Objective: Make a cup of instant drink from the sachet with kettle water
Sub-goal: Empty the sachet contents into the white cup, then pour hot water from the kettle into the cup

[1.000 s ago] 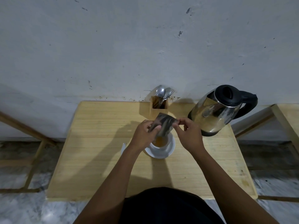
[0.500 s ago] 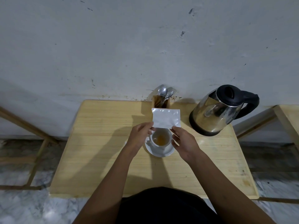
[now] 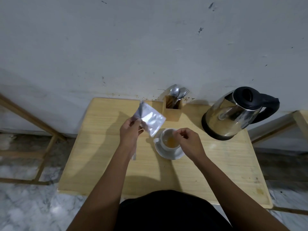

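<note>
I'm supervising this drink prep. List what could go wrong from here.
1. The left hand holds the sachet tilted beside the cup, not over it; leftover powder could spill on the table.
2. The right hand hovers over the cup's rim and could knock it on its saucer.

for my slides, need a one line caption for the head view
Left hand holds silver sachet beside cup; right hand over it.
</note>
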A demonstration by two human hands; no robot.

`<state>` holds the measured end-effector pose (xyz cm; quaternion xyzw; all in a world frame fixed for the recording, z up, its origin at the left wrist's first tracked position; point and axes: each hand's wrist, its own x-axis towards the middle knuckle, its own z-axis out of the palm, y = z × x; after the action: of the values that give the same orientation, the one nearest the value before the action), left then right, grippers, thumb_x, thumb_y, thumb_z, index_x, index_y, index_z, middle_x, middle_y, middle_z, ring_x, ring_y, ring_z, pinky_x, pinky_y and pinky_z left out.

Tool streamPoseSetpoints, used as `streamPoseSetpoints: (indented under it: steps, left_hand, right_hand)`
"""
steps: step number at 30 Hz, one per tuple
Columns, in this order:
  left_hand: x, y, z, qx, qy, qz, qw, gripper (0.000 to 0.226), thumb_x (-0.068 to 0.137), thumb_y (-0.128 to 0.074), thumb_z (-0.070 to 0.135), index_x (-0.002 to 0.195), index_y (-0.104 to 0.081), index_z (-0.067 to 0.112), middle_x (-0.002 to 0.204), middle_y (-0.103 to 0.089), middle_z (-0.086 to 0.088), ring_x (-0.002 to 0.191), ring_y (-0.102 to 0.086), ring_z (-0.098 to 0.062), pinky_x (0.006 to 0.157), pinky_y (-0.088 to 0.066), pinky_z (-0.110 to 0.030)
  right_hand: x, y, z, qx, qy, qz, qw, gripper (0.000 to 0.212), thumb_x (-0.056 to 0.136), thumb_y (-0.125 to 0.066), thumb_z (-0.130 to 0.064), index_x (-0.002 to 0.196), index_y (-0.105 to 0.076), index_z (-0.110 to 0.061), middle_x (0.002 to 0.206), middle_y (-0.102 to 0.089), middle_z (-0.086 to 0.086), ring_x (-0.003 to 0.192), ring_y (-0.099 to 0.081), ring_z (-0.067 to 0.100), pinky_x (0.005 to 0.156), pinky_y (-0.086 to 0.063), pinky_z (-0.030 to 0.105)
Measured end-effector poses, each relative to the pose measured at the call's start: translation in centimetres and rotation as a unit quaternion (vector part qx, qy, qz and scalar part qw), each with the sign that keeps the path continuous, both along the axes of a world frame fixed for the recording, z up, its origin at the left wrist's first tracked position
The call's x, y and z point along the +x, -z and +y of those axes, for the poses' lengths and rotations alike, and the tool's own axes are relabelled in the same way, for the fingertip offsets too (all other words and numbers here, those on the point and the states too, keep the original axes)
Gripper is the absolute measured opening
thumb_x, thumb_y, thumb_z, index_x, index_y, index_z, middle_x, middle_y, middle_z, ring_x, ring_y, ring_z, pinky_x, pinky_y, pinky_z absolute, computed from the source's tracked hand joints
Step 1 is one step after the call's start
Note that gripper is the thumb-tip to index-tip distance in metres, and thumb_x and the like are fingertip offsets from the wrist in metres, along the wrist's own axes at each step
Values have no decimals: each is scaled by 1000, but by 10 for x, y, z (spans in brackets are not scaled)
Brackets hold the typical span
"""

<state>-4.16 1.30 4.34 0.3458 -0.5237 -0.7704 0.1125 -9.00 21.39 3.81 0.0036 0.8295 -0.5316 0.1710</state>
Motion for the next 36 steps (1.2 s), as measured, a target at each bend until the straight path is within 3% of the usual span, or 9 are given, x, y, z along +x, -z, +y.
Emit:
streamPoseSetpoints:
  steps: [4,7,11,13,16,19,23,30,36]
  left_hand:
    - [10,18,-24,-164,22,-76,983,13,86,-55,10,81,-64,18,74,-59,-1,68,-50,-16,64,-43,-31]
    - [15,38,-33,-259,103,-111,954,17,88,-56,6,97,-64,17,79,-59,-3,67,-49,-15,65,-40,-28]
    - [15,67,-35,-330,166,-179,912,36,88,-55,9,124,-59,10,83,-62,-3,69,-56,-18,61,-44,-24]
    - [16,79,-31,-400,181,-218,872,44,89,-57,17,132,-52,15,105,-64,-9,94,-62,-27,79,-49,-33]
    - [24,91,-22,-534,205,-236,786,56,89,-57,31,141,-41,19,140,-46,-11,126,-44,-32,100,-41,-44]
    - [33,103,-16,-581,289,-195,736,55,91,-50,38,143,-38,25,151,-35,-6,136,-34,-29,107,-35,-43]
    - [42,119,-14,-634,348,-197,662,44,90,-41,45,129,-53,28,146,-42,-5,130,-41,-27,101,-38,-41]
    - [37,111,-5,-642,300,-227,668,37,88,-45,43,120,-55,27,136,-46,-4,119,-44,-29,97,-35,-45]
    - [24,89,15,-528,242,-111,806,37,93,-48,40,124,-58,22,131,-57,0,118,-53,-27,97,-44,-42]
  right_hand:
    - [-7,12,8,81,-42,45,995,19,88,-68,-34,104,-64,-25,108,-62,-8,98,-55,11,72,-43,24]
    - [-11,24,8,114,-94,48,988,42,83,-72,-37,122,-59,-28,117,-54,-8,106,-50,12,84,-45,32]
    - [-13,41,5,165,-144,63,974,59,69,-70,-64,120,-54,-40,119,-56,-14,110,-52,12,83,-50,35]
    - [-14,46,3,185,-160,72,967,62,67,-67,-67,121,-51,-40,119,-56,-13,111,-50,12,83,-49,34]
    - [-14,49,1,208,-180,88,957,63,66,-66,-70,117,-50,-37,116,-56,-9,110,-49,15,82,-47,34]
    - [-13,51,2,214,-188,74,956,72,63,-67,-68,125,-46,-37,126,-50,-8,117,-41,14,80,-40,29]
    - [-12,49,1,211,-183,65,958,82,61,-64,-67,132,-44,-33,134,-45,-6,124,-34,12,83,-38,28]
    - [-9,46,4,210,-177,74,959,86,64,-66,-64,138,-39,-31,137,-43,-7,126,-33,9,84,-39,28]
    - [-5,35,12,186,-160,89,965,73,78,-70,-53,139,-38,-29,140,-40,-6,128,-35,11,85,-39,29]
